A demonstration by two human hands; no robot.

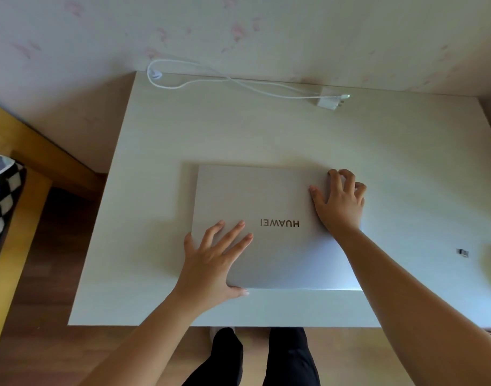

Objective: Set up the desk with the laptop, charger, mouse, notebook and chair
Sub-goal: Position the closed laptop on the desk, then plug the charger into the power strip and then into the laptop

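A closed silver laptop [269,201] lies flat in the middle of the white desk [160,151], its logo upside down to me. My left hand [213,260] rests on the lid's near left corner, fingers spread and straight, thumb along the front edge. My right hand [340,200] sits on the far right corner with its fingers curled over the lid's edge. A white charger brick [328,102] with its looped white cable [210,76] lies along the desk's back edge by the wall.
A small dark object [462,252] lies on the desk's right side. A yellow wooden frame [24,168] with checkered fabric [2,201] stands to the left. My legs in black trousers [252,358] are at the desk's front edge, over wooden floor.
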